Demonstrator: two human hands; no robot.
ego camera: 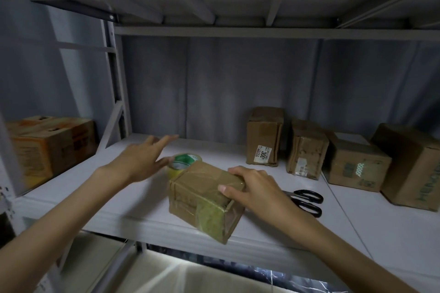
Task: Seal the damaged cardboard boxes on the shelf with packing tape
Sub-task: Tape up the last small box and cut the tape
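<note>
A small taped cardboard box (202,200) sits near the front edge of the white shelf (95,188), one corner jutting over the edge. My right hand (252,188) grips its right end, thumb on the front face and fingers over the top. Just behind the box stands a roll of packing tape (184,163) with a green-and-white core. My left hand (142,157) hovers to the left of the roll with fingers straight and spread, holding nothing; whether it touches the roll is unclear.
Black-handled scissors (307,201) lie on the shelf right of the box, partly hidden by my right wrist. Several brown cardboard boxes (264,135) stand along the back right. An orange-printed carton (50,143) sits at far left. A steel upright (116,83) rises at back left.
</note>
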